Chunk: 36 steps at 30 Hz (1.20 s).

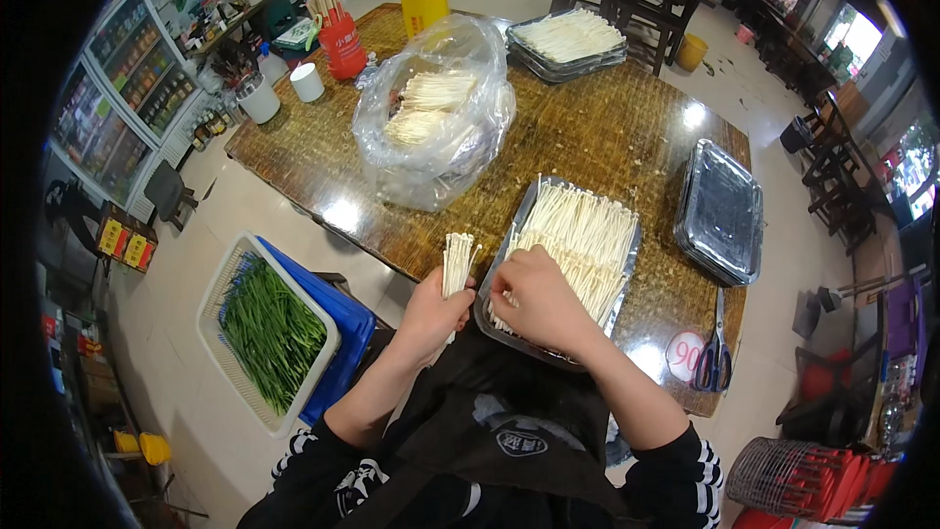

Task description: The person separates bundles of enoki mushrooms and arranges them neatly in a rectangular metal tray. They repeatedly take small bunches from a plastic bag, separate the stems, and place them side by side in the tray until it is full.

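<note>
My left hand (435, 306) grips a small upright bunch of enoki mushrooms (458, 264) at the table's near edge. Just right of it, my right hand (542, 297) rests with curled fingers at the left side of a metal tray (633, 264). Rows of enoki mushrooms (580, 224) fill this tray; my right fingertips are partly hidden, so whether they pinch any stems cannot be told. Beyond my hands, an open clear plastic bag (433, 176) holds more enoki bundles (439, 92).
The wooden table (587, 125) carries a filled mushroom tray (569, 37), stacked metal trays (723, 213), scissors (711, 364), a white cup (307, 82) and a red chopstick holder (342, 48). Left of the table stands a white basket (213, 353) of long green vegetables (272, 334).
</note>
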Each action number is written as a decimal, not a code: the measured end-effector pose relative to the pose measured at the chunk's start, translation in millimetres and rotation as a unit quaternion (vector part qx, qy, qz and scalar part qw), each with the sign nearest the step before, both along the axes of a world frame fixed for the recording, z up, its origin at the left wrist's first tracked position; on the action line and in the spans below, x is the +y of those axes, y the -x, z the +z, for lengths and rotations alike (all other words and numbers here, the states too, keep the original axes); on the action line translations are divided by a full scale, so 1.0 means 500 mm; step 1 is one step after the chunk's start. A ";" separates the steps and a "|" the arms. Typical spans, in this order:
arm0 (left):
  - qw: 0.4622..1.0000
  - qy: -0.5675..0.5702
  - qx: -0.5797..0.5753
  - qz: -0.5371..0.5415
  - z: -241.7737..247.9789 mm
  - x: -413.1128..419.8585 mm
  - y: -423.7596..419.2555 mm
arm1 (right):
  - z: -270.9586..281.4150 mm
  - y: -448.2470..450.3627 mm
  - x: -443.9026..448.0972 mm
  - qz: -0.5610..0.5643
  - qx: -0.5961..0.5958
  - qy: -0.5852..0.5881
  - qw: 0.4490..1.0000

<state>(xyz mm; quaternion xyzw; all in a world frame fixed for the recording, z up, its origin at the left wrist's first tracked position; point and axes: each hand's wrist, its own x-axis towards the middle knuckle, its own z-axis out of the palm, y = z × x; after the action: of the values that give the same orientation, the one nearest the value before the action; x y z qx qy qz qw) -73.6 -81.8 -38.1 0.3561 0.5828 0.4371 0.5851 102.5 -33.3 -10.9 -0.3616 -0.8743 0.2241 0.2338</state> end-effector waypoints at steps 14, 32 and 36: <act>1.000 0.016 -0.001 -0.014 -0.008 0.000 0.001 | 0.010 -0.064 0.010 -0.141 0.310 0.418 0.842; 1.000 0.009 0.012 -0.020 -0.005 -0.003 -0.001 | 0.004 -0.144 -0.033 0.015 0.014 -0.083 0.996; 0.998 0.016 0.038 -0.039 0.002 -0.007 -0.009 | -0.026 -0.099 -0.044 0.043 0.033 -0.085 0.995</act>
<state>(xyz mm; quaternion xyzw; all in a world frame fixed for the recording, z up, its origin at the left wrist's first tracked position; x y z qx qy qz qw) -69.2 -85.3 -37.1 0.3857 0.5973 0.3910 0.5844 152.1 -55.5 -24.1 -0.2952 -0.8965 0.1708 0.2827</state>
